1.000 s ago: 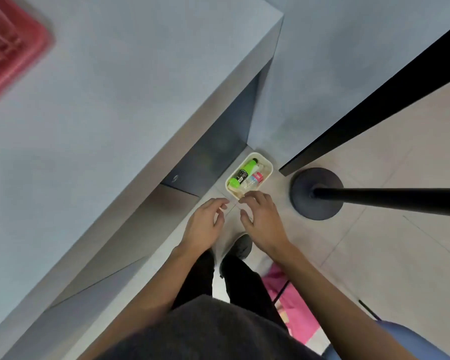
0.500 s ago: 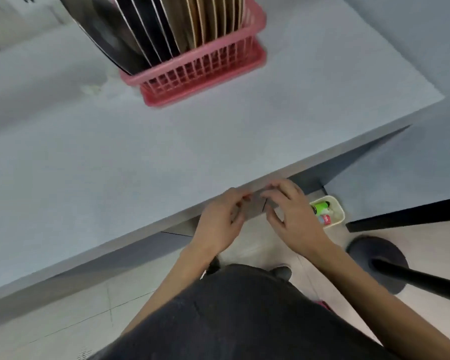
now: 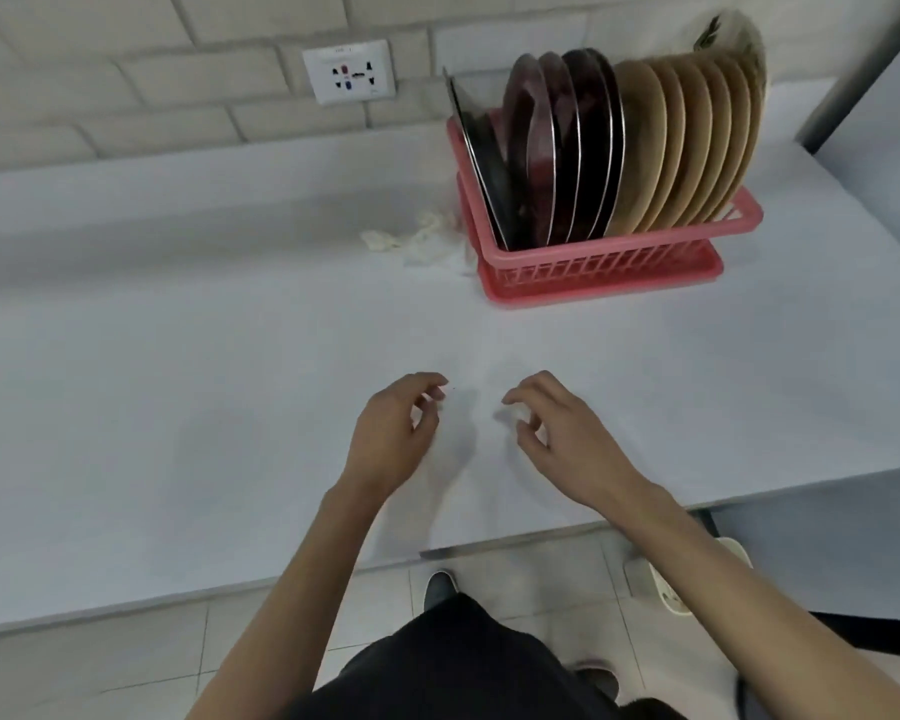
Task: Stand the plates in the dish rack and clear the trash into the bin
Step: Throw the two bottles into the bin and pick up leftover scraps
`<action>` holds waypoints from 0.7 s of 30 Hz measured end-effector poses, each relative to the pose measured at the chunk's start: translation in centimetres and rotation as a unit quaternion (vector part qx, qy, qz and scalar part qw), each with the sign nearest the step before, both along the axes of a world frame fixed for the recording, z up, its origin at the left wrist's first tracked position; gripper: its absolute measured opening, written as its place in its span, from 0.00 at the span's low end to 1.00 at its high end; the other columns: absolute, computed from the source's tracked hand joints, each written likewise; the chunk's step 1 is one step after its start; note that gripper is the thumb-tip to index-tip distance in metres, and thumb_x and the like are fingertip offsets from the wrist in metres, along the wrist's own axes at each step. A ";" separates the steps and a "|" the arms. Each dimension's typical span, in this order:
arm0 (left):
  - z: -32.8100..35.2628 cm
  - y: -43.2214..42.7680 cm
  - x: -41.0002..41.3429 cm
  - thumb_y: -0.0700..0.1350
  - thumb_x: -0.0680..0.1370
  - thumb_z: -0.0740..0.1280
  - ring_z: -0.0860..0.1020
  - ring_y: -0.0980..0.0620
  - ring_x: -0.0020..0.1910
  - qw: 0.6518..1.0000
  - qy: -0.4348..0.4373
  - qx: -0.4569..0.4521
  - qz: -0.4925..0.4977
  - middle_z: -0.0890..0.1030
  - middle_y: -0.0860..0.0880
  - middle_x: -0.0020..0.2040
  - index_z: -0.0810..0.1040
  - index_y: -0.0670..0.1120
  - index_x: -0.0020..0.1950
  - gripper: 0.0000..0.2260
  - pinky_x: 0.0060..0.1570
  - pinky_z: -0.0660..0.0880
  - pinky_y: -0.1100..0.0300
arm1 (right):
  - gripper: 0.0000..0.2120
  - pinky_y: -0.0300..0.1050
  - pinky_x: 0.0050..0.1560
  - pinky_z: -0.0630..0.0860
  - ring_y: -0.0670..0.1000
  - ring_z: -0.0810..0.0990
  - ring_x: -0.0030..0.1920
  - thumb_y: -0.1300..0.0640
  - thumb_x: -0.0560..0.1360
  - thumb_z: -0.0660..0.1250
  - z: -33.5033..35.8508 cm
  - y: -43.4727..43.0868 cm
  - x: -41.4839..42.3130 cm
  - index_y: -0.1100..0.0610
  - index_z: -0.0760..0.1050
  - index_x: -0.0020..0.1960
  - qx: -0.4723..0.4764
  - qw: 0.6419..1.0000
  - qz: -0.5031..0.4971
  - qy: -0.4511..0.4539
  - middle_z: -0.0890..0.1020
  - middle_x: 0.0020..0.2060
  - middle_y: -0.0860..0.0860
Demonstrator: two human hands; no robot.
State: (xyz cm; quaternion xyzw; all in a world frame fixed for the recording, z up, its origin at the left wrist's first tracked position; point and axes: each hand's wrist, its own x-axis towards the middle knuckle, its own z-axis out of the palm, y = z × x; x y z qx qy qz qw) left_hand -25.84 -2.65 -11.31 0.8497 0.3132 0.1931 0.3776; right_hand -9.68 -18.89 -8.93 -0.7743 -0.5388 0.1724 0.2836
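Bin: nearest to us, a cream bin (image 3: pixel 645 576) on the floor under the table's right part, half hidden behind the right forearm. What's inside can't be seen from here.
Left hand: left hand (image 3: pixel 391 433) hovers over the white table (image 3: pixel 178 381), fingers loosely curled, grasping nothing.
Right hand: right hand (image 3: pixel 557 433) sits alongside it, same loose curl, nothing in it either. Both empty, folks!
Trash: a crumpled white wad (image 3: pixel 417 239) on the table, well beyond the hands, just beside the left end of the rack; whether it touches the rack I can't tell.
Key relation: the wad lies almost dead ahead of the left hand, its long axis running left to right across the table. My call is that the left hand has the shorter reach, while the right is on the bin's side.
Dish rack: pink dish rack (image 3: pixel 593 262) at far right, packed with dark plates (image 3: pixel 567 148) on its left and tan plates (image 3: pixel 687 148) on its right, all on edge. No plate is seen lying loose on the table.
Wall: a white socket (image 3: pixel 348 71) on the brick wall behind.
Writing: none readable; the socket's markings are too blurred.
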 end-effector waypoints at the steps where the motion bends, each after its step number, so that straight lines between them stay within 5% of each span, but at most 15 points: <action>1: 0.1 1.9 0.1 0.37 0.78 0.62 0.79 0.59 0.47 1.000 -0.008 -0.002 0.011 0.81 0.58 0.50 0.79 0.50 0.60 0.14 0.44 0.78 0.57 | 0.14 0.40 0.46 0.73 0.46 0.76 0.42 0.60 0.78 0.62 0.0 1.3 -0.1 0.52 0.74 0.63 -0.007 1.000 -0.005 -0.001 0.70 0.56 0.41; 8: 1.0 15.7 5.0 0.37 0.77 0.63 0.79 0.53 0.51 0.998 -0.026 0.049 0.011 0.82 0.51 0.55 0.80 0.47 0.60 0.14 0.48 0.76 0.56 | 0.23 0.49 0.53 0.77 0.54 0.79 0.48 0.58 0.79 0.63 0.6 9.8 0.0 0.56 0.67 0.73 -0.071 0.995 -0.034 -0.062 0.66 0.67 0.49; 14: 0.9 23.6 11.5 0.37 0.75 0.66 0.72 0.39 0.64 0.983 0.063 0.153 -0.077 0.74 0.43 0.67 0.74 0.45 0.69 0.22 0.61 0.71 0.49 | 0.26 0.54 0.56 0.77 0.56 0.70 0.67 0.58 0.78 0.63 0.3 15.7 0.5 0.57 0.63 0.75 -0.109 0.987 -0.064 -0.096 0.57 0.75 0.55; 21: 2.0 27.6 17.7 0.36 0.73 0.67 0.60 0.42 0.75 0.862 0.287 0.269 -0.319 0.55 0.48 0.80 0.57 0.53 0.80 0.38 0.66 0.66 0.45 | 0.28 0.49 0.49 0.78 0.62 0.78 0.56 0.59 0.77 0.64 -0.7 20.8 2.4 0.59 0.61 0.75 -0.160 0.973 -0.095 -0.135 0.53 0.76 0.58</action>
